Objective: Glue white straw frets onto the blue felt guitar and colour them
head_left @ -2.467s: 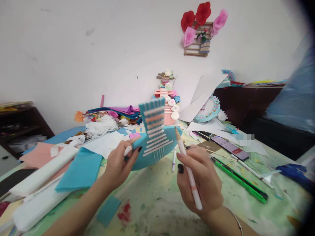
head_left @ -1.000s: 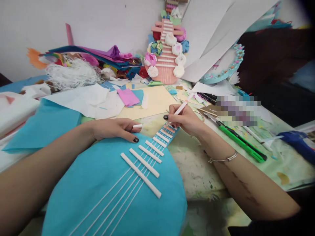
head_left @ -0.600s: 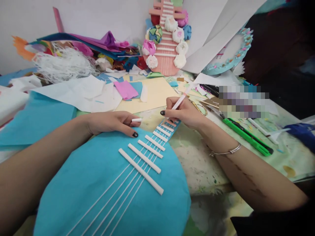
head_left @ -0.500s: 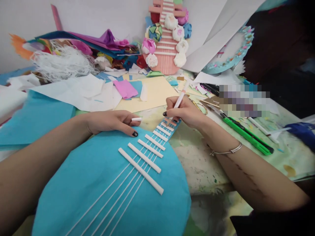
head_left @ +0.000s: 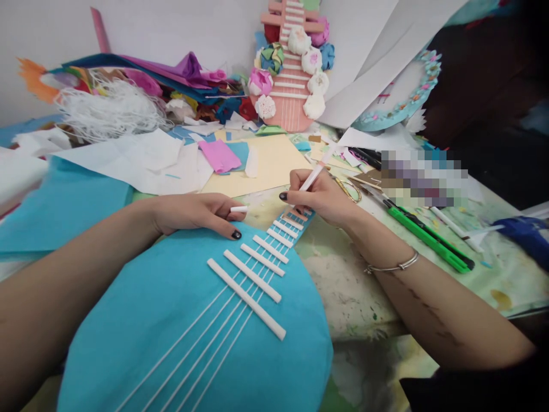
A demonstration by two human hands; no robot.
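Looks like a craft workspace, judging by the stained table (head_left: 351, 292) right of centre, coloured paper (head_left: 186, 71) and white string (head_left: 111, 109) upper left, green cutter (head_left: 429, 237) middle right.

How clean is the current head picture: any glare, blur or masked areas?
Head view: the light looks soft, with no strong glare on the turquoise craft piece, and its white strips read clearly; head view: the blue object at the right edge looks blurry; head view: a pixelated patch covers an area beyond the green cutter, and the upper right corner is nearly black.
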